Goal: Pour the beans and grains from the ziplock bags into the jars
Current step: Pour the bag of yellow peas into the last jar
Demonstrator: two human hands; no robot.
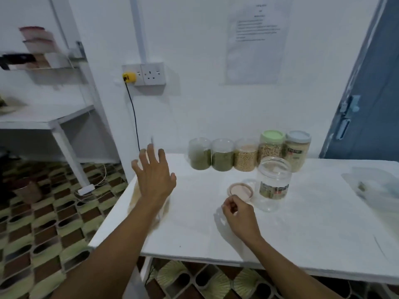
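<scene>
Your left hand point(154, 178) is spread wide, its grip holding nothing, above the bag of pale grain point(134, 199). The bag sits at the left edge of the bench point(194, 229), partly hidden by your wrist. Risk: a clumsy grab could push it off that edge, or lift it by a slack side and spill. The lid point(240, 190) lies flat. Just beside it is your right hand point(239, 214), fingers loosely curled, nothing seen in them. The empty jar point(273, 184) stands open and looks light, so it could tip if you pour without steadying it.
</scene>
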